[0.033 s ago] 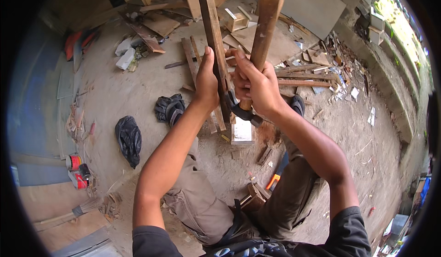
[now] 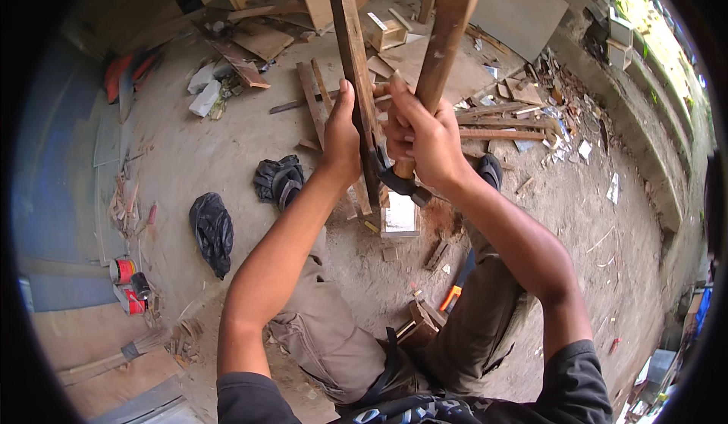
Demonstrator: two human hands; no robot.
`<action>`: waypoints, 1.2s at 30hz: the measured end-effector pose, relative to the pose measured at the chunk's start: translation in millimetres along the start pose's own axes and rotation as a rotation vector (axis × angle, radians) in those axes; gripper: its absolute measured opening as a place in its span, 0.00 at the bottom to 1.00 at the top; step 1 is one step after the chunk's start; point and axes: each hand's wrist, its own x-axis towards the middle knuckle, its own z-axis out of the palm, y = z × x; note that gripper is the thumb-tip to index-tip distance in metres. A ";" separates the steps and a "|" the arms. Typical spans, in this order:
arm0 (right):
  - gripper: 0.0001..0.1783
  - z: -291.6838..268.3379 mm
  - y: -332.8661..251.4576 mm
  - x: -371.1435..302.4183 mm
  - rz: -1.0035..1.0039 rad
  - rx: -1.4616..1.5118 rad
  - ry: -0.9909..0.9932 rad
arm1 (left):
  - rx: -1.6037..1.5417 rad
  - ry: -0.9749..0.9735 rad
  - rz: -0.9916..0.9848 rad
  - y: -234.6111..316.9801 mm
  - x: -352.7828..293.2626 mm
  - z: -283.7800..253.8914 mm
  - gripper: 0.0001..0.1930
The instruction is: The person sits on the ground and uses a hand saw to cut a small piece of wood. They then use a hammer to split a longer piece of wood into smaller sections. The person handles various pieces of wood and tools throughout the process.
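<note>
Above the floor (image 2: 167, 181), our left hand (image 2: 343, 140) wraps the plank (image 2: 351, 45), our right hand (image 2: 432, 142) is closed round the hammer (image 2: 446, 45); the claw (image 2: 387, 175) sits near the plank's lower end, work apparently unfinished.

The short sleeves (image 2: 576, 382) are dark, trousers (image 2: 330, 344) brown.
</note>
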 end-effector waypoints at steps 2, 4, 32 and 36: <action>0.22 -8.6 -4.2 6.7 -0.039 0.028 0.005 | 0.008 -0.039 -0.034 -3.3 1.8 5.4 0.31; 0.23 -11.9 -6.6 4.6 -0.048 0.070 0.038 | 0.032 -0.110 -0.028 4.4 -8.1 15.8 0.33; 0.29 -12.5 -7.6 -19.7 -0.275 0.250 0.031 | 0.565 0.067 -0.040 -18.9 -60.0 14.7 0.27; 0.29 -32.6 -16.2 -19.1 -0.175 0.256 0.041 | 0.742 -0.002 0.106 -25.1 -49.7 10.7 0.29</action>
